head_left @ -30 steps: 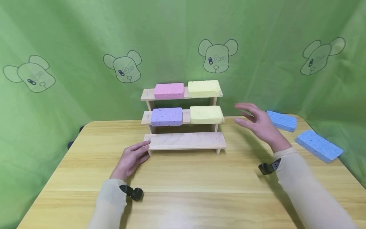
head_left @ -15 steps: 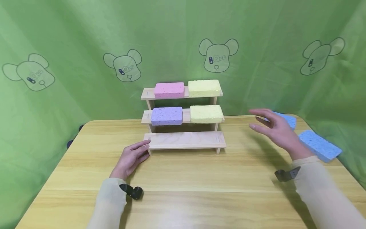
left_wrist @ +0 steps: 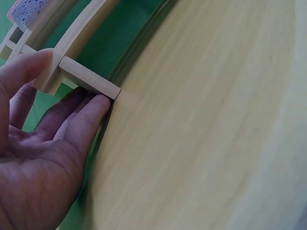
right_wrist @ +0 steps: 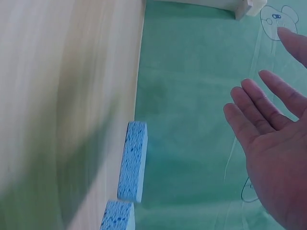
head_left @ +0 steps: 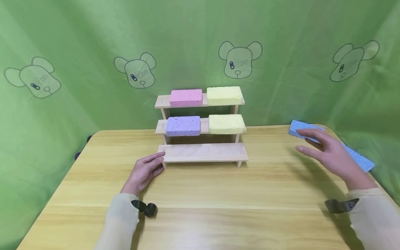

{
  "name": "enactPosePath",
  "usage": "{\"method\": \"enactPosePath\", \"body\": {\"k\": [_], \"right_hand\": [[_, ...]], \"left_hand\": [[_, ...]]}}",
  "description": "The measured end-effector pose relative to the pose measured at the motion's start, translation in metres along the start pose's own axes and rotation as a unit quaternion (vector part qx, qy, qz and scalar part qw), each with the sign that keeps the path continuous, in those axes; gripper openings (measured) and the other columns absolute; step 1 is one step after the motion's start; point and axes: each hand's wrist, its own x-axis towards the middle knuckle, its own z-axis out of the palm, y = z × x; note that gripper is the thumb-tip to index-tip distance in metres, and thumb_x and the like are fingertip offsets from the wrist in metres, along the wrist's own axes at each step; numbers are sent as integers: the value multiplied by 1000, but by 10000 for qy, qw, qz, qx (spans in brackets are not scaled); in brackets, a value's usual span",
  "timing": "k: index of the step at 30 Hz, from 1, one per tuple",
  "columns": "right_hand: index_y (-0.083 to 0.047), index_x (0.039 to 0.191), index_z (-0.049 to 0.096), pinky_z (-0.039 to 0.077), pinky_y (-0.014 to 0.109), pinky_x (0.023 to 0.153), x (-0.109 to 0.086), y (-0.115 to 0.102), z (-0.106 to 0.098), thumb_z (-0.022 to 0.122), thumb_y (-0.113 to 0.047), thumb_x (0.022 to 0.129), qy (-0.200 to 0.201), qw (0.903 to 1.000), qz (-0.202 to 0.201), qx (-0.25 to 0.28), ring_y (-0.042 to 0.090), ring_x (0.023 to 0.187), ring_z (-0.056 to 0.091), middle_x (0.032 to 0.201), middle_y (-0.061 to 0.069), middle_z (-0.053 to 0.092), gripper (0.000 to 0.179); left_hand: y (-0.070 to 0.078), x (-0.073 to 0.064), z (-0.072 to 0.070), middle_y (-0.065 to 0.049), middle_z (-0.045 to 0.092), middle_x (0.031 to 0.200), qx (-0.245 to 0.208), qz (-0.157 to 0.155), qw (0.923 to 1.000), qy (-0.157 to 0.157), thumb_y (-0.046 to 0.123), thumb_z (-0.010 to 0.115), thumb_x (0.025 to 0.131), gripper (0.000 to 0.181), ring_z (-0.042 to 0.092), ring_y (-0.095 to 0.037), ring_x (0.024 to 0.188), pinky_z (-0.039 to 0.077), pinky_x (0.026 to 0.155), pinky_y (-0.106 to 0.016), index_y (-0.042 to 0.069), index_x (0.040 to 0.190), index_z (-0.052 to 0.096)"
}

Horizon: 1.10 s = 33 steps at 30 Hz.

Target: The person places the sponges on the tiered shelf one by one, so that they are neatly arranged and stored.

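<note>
A three-step wooden shelf rack (head_left: pixel 206 152) stands on the table. My left hand (head_left: pixel 143 175) grips the left end of its lowest step; in the left wrist view, one digit lies on the step's end and other fingers (left_wrist: pixel 91 115) touch the leg. My right hand (head_left: pixel 332 156) hovers at the right with fingers spread, holding nothing. It partly covers two blue sponges, one farther back (head_left: pixel 297 127) and one nearer (head_left: pixel 362 161). In the right wrist view, a blue sponge (right_wrist: pixel 133 160) lies apart from the hand.
On the top step sit a pink sponge (head_left: pixel 186 98) and a yellow sponge (head_left: pixel 224 96). The middle step bears a purple sponge (head_left: pixel 183 126) and another yellow sponge (head_left: pixel 226 124). A green curtain (head_left: pixel 187 41) hangs behind the wooden table (head_left: pixel 218 194).
My right hand has moved rightward, away from the rack and over towards the blue sponges, its fingers still spread. The left hand stays at the rack's lowest step.
</note>
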Motion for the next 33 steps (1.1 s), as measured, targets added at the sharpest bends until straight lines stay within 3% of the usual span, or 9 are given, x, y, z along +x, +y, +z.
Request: {"method": "enactPosePath", "body": {"k": [10, 18, 23, 26, 28, 29, 31, 33], "right_hand": [[-7, 140, 51, 38, 2, 89, -22, 18, -15, 69, -15, 94, 156, 9997, 101, -180, -15, 111, 42, 134, -6, 44, 50], [-9, 141, 52, 39, 0, 80, -45, 41, -33, 69, -18, 94, 359, 9978, 476, -295, -15, 109, 44, 131, -9, 45, 50], [-13, 141, 53, 36, 1, 73, -59, 50, -41, 71, -20, 92, 469, 9951, 636, -590, -16, 100, 42, 125, -22, 43, 53], [-15, 145, 50, 36, 0, 78, -63, 54, -42, 70, -21, 93, 521, 9937, 735, -660, -12, 113, 38, 130, -21, 40, 56], [-14, 148, 45, 29, 0, 92, -65, 60, -42, 68, -23, 95, 505, 9927, 802, -743, 0, 129, 33, 140, -13, 37, 59], [-12, 150, 42, 26, 7, 102, -66, 63, -43, 67, -23, 95, 487, 9925, 827, -763, 11, 137, 28, 147, -5, 35, 61], [-8, 151, 37, 15, 25, 116, -69, 71, -45, 66, -25, 96, 505, 9909, 928, -832, 36, 143, 18, 155, 11, 28, 65], [-2, 152, 31, 9, 52, 118, -72, 80, -49, 65, -26, 97, 571, 9877, 1087, -970, 58, 135, 15, 154, 32, 19, 69]], "left_hand": [[-1, 0, -1, -17, 44, 146, -4, 35, 10000, -37, 0, 63, 94, 43, 58, -22, 115, 48, 99, -38, -9, 134, 53], [-1, 0, -1, -15, 45, 145, -30, 8, 10000, 17, 1, 64, 94, 39, 58, -24, 116, 50, 98, -37, -7, 132, 57], [-1, 0, -1, -14, 45, 146, -2, -20, 10000, 14, 1, 64, 94, 39, 57, -25, 117, 50, 97, -36, -5, 132, 58], [-1, 0, -1, -14, 44, 146, 7, 0, 10000, -41, 2, 64, 94, 41, 56, -25, 118, 49, 98, -37, -7, 134, 55], [-1, 0, -1, -14, 45, 146, 1, -5, 10000, -25, 2, 64, 94, 42, 56, -25, 118, 49, 98, -37, -7, 134, 54], [-1, 0, 0, -14, 45, 146, 2, -11, 10000, -23, 2, 64, 94, 42, 56, -25, 118, 49, 98, -37, -7, 134, 54], [0, -1, 0, -13, 45, 146, -15, -29, 10000, -13, 1, 64, 94, 41, 56, -25, 118, 50, 97, -36, -6, 134, 55], [1, -1, 0, -13, 45, 146, -12, -36, 10000, -28, 2, 64, 94, 41, 56, -26, 119, 50, 97, -36, -6, 133, 56]]}}
